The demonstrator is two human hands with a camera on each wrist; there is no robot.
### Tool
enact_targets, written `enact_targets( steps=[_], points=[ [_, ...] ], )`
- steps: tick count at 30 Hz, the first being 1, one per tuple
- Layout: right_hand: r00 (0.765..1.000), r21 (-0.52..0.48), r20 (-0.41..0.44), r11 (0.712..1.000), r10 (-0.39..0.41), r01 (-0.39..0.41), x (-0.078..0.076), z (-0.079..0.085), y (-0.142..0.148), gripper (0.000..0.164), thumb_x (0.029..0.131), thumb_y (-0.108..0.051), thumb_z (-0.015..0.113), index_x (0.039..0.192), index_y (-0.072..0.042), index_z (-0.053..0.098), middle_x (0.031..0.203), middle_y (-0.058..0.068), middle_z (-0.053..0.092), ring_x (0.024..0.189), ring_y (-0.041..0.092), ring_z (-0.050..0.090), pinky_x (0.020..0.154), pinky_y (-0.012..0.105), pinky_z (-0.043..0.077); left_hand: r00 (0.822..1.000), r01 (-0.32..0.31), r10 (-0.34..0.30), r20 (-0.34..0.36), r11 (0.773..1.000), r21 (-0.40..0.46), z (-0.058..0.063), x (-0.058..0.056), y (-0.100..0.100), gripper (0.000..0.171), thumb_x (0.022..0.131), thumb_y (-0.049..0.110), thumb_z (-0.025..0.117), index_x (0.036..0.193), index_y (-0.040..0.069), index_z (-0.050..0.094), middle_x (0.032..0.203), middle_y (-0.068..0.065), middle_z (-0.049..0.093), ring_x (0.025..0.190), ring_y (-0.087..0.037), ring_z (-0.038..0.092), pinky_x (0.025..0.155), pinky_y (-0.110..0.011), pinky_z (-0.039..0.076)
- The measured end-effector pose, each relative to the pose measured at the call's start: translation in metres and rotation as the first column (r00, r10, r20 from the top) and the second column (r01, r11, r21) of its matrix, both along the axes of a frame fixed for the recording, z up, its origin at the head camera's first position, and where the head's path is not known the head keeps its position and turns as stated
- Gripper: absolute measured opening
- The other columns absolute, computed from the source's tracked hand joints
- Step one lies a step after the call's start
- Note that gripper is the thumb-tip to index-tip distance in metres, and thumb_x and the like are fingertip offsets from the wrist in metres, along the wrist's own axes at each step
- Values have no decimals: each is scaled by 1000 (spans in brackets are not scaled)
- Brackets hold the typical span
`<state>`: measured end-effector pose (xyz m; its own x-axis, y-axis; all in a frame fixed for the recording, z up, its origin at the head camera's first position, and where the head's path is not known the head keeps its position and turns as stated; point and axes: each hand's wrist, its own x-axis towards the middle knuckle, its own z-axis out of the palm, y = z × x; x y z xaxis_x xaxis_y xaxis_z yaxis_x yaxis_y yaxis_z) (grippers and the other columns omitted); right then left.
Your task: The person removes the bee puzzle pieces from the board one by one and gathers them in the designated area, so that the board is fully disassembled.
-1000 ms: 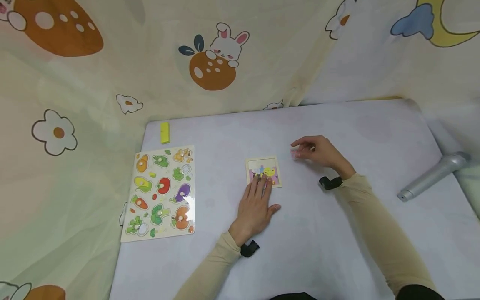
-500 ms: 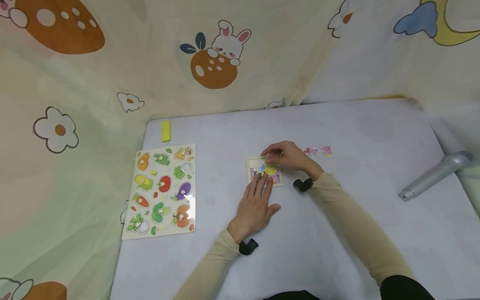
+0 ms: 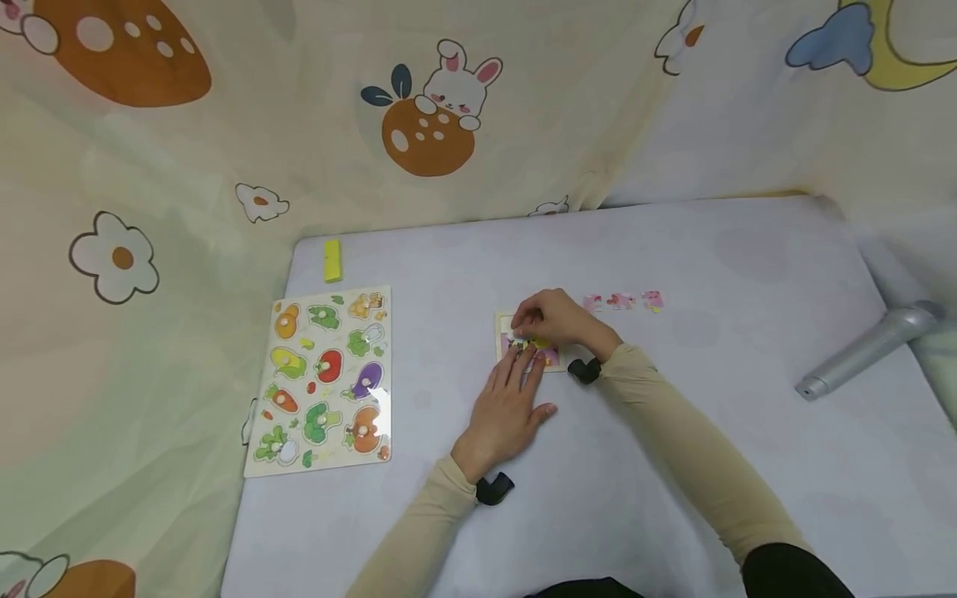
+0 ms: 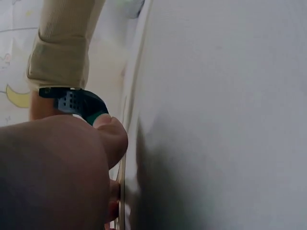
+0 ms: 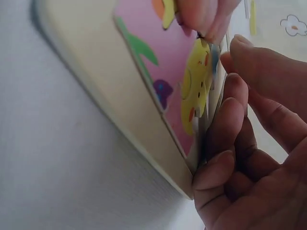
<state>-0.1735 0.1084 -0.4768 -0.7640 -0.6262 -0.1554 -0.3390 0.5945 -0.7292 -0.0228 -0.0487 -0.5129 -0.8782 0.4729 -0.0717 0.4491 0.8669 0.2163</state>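
Note:
A small jigsaw puzzle in a pale wooden tray (image 3: pixel 498 336) lies in front of me, with pink, yellow and purple pieces fitted in its lower part. My left hand (image 3: pixel 504 415) rests over its near side, straight fingertips pressing on the fitted pieces. My right hand (image 3: pixel 561 318) is over the upper part of the tray, thumb and forefinger brought together. In the right wrist view a bluish puzzle piece (image 5: pixel 215 60) shows at those fingertips, mostly hidden, beside a yellow animal picture (image 5: pixel 195 81). The left wrist view shows mostly the left thumb (image 4: pixel 112 136) and the tabletop.
Three loose pink pieces lie in a row right of the tray, the middle one (image 3: pixel 620 301) among them. At left is a vegetable peg board (image 3: pixel 340 399), with a yellow block (image 3: pixel 332 261) behind it. A silver cylinder (image 3: pixel 860 353) lies at the right edge.
My right hand has moved left from the loose pieces to the puzzle tray, then slightly lower over it, uncovering the row of pink pieces. My left hand has stayed on the tray.

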Motion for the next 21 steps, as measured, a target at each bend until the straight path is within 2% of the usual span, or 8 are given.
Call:
enact_targets(
  steps=[8, 15, 21],
  points=[
    [1000, 27, -6, 1000, 10, -10, 2, -2, 0, 8, 93, -17, 82, 93, -9, 79, 80, 1, 73, 71, 12, 60, 70, 28, 48, 999, -45, 45, 10, 998, -35, 2, 4, 10, 77, 109, 55, 46, 168, 8, 27, 175, -9, 25, 162, -31, 20, 132, -42, 21],
    [1000, 68, 14, 998, -10, 9, 5, 2, -2, 13, 89, -16, 85, 96, -8, 77, 88, 4, 72, 74, 13, 59, 72, 28, 47, 999, -45, 45, 4, 998, -43, 1, 4, 10, 77, 110, 55, 46, 168, 8, 28, 174, -10, 28, 161, -31, 23, 131, -43, 23],
    [999, 80, 29, 997, -25, 23, 7, 5, -5, 18, 89, -15, 86, 98, -7, 73, 92, 7, 72, 77, 16, 59, 75, 30, 48, 999, -46, 47, 21, 997, -55, 2, 5, 10, 78, 109, 56, 45, 168, 8, 27, 175, -10, 26, 162, -31, 21, 131, -44, 22]
  ],
)
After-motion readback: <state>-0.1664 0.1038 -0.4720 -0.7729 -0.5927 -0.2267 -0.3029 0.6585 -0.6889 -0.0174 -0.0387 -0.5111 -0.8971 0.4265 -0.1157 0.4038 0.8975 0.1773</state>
